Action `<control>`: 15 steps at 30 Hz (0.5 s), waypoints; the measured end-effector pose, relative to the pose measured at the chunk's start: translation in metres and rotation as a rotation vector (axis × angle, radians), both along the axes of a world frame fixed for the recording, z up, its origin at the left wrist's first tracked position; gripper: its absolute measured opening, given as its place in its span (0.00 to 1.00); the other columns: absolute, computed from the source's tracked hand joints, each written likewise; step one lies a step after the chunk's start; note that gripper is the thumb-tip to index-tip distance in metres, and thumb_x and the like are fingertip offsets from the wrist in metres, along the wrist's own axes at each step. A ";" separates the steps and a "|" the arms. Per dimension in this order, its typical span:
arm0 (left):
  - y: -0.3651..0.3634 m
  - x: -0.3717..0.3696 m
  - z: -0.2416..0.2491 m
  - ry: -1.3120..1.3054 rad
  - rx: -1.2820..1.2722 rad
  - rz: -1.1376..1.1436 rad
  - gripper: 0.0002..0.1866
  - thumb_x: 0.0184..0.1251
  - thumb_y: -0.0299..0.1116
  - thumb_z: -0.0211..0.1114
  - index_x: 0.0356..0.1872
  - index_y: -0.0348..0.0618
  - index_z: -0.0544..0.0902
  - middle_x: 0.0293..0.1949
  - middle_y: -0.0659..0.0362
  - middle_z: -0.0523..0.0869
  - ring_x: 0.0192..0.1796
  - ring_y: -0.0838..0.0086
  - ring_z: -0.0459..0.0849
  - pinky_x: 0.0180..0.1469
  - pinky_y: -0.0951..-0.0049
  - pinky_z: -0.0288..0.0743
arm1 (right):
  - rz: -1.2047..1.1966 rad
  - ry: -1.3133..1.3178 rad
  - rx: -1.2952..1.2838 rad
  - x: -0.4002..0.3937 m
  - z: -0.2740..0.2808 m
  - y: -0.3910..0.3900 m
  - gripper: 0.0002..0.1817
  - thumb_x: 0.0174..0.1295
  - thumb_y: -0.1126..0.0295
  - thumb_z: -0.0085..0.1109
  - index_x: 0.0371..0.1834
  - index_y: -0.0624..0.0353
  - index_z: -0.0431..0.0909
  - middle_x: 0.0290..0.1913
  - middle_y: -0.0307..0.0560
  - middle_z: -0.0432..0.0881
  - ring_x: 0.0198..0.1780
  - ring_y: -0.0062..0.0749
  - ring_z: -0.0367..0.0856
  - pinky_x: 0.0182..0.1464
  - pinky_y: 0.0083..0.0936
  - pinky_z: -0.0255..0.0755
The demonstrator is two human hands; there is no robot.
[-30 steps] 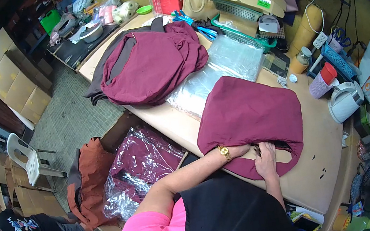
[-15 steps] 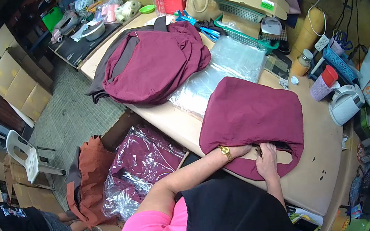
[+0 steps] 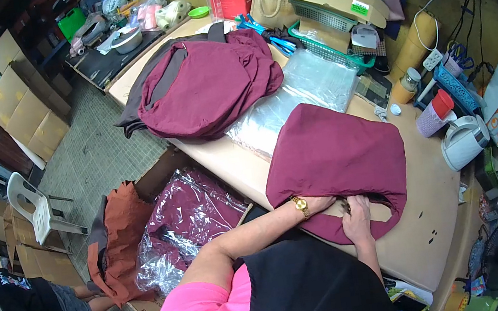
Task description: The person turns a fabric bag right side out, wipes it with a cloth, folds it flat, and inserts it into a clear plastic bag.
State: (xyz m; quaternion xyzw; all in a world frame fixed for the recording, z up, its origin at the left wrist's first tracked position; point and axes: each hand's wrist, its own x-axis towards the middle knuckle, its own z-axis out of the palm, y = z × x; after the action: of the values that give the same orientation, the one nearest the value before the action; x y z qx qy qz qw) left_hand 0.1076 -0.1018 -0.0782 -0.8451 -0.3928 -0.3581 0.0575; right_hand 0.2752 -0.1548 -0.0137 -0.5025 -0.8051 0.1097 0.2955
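Lying mostly beyond left hand (image 3: 322, 203) and right hand (image 3: 357, 222): maroon bag (image 3: 338, 152).

Maroon fabric bag (image 3: 334, 153): soft, lightly wrinkled, lying on the beige tabletop (image 3: 420, 243), its body away from me and its looped strap (image 3: 328, 227) toward me. My left hand (image 3: 321, 203) and right hand (image 3: 357, 220) meet at its opening edge; detail between fingers unclear.

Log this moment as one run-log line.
maroon bag: lying on table | left hand: at bag's opening | right hand: beside left, same opening | grip detail: too small to tell
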 end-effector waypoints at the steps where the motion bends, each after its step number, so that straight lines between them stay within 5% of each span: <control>1: -0.004 -0.003 0.006 0.035 -0.051 0.017 0.21 0.63 0.34 0.59 0.57 0.39 0.80 0.49 0.50 0.86 0.50 0.58 0.86 0.54 0.57 0.79 | 0.002 -0.001 0.001 0.003 -0.001 -0.001 0.17 0.51 0.82 0.51 0.46 0.68 0.78 0.44 0.67 0.79 0.50 0.66 0.75 0.58 0.52 0.66; 7: -0.008 -0.001 0.079 0.163 -0.445 -0.073 0.16 0.65 0.31 0.56 0.50 0.38 0.82 0.44 0.46 0.87 0.46 0.54 0.87 0.49 0.56 0.80 | 0.091 -0.062 -0.158 0.010 0.008 -0.019 0.22 0.48 0.80 0.51 0.49 0.69 0.79 0.51 0.69 0.80 0.61 0.66 0.74 0.74 0.60 0.56; 11: 0.008 0.012 0.073 0.073 -0.647 -0.158 0.15 0.66 0.31 0.55 0.51 0.38 0.81 0.44 0.44 0.87 0.46 0.52 0.87 0.48 0.55 0.79 | 0.135 -0.062 -0.108 0.010 0.013 -0.025 0.19 0.53 0.83 0.49 0.49 0.68 0.80 0.48 0.65 0.82 0.55 0.62 0.77 0.72 0.56 0.59; 15: 0.037 0.031 0.060 0.059 -0.653 -0.129 0.16 0.67 0.31 0.55 0.52 0.37 0.81 0.44 0.44 0.87 0.46 0.52 0.86 0.49 0.55 0.79 | 0.164 -0.091 -0.163 0.011 0.013 -0.024 0.28 0.54 0.82 0.50 0.61 0.65 0.78 0.57 0.63 0.81 0.63 0.58 0.76 0.75 0.59 0.55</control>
State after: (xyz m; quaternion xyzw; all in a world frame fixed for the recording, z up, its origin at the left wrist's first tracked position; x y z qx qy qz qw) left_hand 0.1389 -0.0644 -0.0183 -0.8520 -0.4305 -0.1918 -0.2279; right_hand 0.2857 -0.1787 -0.0003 -0.4617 -0.8445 0.1756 0.2068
